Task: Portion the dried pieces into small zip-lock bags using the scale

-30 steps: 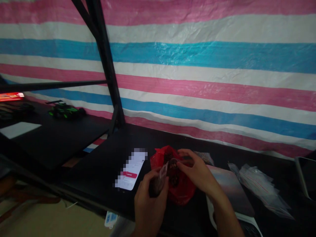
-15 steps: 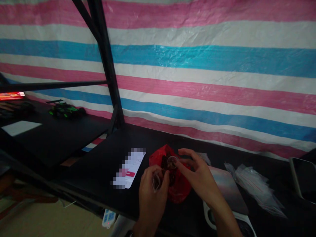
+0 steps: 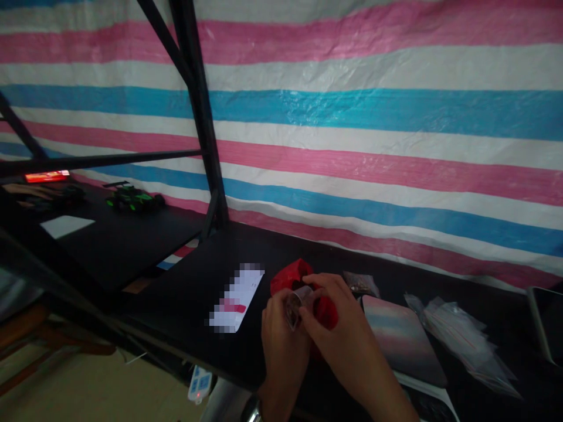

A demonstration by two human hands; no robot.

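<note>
Red plastic bag [image 3: 288,278] sits on the black bench [image 3: 193,293], mouth up, just behind both hands and partly covered by them; dark contents barely visible inside. Left hand [image 3: 284,331]: forearm up from the bottom edge, watch [image 3: 253,409] at the wrist, fingers curled around a small clear bag [image 3: 292,319], mouth up. Right hand [image 3: 332,308]: forearm slants in from lower right, back of hand up, thumb and fingers closed on a small clear cup [image 3: 302,293], tipped at the clear bag's mouth. Brownish bits show through the clear plastic; can't tell how many are in cup vs bag. Hands nearly touching, over the near side of the red bag. Right of them: scale [image 3: 402,337], bare metal plate, part hidden by the right forearm. Filled packet [image 3: 363,283] with brown bits lies behind it; flat clear bags [image 3: 461,343] fanned in a pile further right. Lit phone [image 3: 240,299] lies left of the red bag.
</note>
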